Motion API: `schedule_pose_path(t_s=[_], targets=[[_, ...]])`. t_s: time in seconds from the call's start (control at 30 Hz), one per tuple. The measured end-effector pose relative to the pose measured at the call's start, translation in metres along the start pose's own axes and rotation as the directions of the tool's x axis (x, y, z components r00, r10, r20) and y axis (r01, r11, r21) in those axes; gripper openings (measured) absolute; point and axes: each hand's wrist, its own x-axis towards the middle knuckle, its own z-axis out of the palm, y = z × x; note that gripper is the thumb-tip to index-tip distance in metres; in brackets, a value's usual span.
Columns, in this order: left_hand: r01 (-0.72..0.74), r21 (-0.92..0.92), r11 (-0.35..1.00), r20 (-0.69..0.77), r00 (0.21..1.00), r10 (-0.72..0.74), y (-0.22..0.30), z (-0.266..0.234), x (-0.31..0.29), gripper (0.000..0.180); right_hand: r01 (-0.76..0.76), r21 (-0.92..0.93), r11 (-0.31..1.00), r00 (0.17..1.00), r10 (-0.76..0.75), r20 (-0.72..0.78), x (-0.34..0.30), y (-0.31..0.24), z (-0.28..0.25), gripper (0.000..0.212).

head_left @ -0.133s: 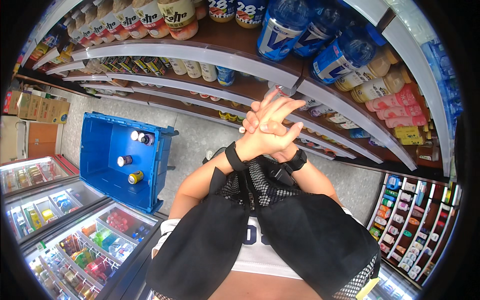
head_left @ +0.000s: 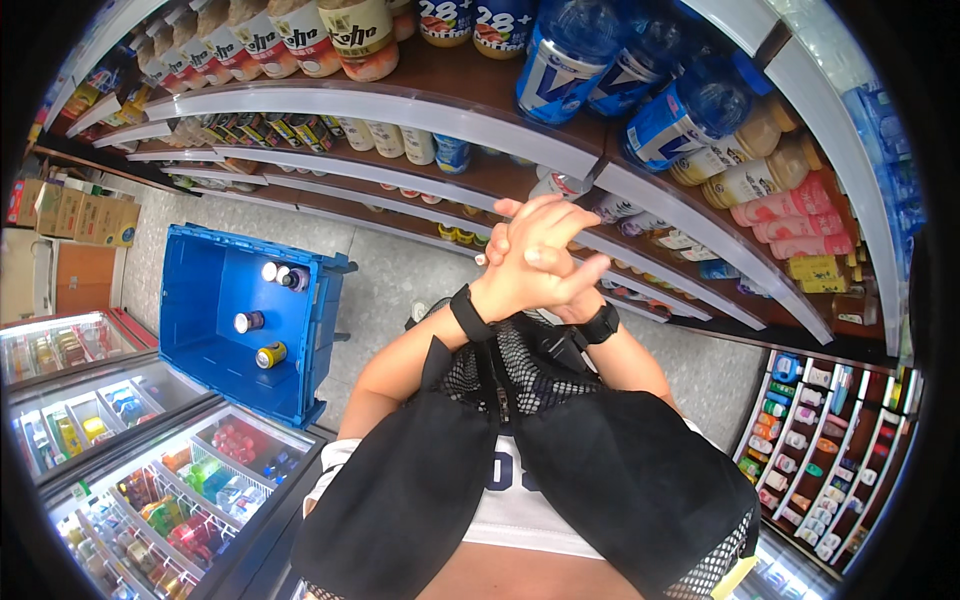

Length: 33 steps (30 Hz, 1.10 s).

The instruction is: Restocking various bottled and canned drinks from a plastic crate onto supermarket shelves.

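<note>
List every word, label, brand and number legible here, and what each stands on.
Printed wording isn't copied here; only its places are given.
Big blue bottles, top shelf: large legible print.
Cream-labelled bottles, same shelf: large dark characters.
White shirt: dark characters, partly covered.
Cans in the blue crate: too small to read.

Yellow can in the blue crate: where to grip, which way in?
Likely the yellow can by its curved side, coming in through the blue crate's open top: the body is cylindrical, and the crate's walls would obstruct a sideways approach.
</note>
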Motion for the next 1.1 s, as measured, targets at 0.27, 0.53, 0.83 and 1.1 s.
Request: schedule_pose_path(t_s=[0.27,0.53,0.83,1.1], targets=[[-0.273,0.207,0.939,0.066,0.962,0.265,0.003,-0.014,0.012,0.097,0.175,-0.112,0.978,0.983,-0.167,0.072,-0.005,-0.016,0.023,0.099],[-0.344,0.21,0.915,0.201,0.931,0.304,-0.011,-0.01,0.0,0.074,0.087,0.01,0.996,0.987,-0.085,-0.136,0.0,-0.013,0.025,0.086],[-0.151,0.236,0.96,0.114,0.985,0.127,-0.013,0.007,-0.014,0.084,0.081,0.235,0.969,0.991,-0.053,-0.125,-0.006,0.0,0.015,0.065],[-0.155,0.228,0.961,0.126,0.984,0.129,-0.012,0.009,-0.014,0.078,0.073,0.251,0.965,0.992,-0.043,-0.122,-0.011,0.012,0.011,0.061]])
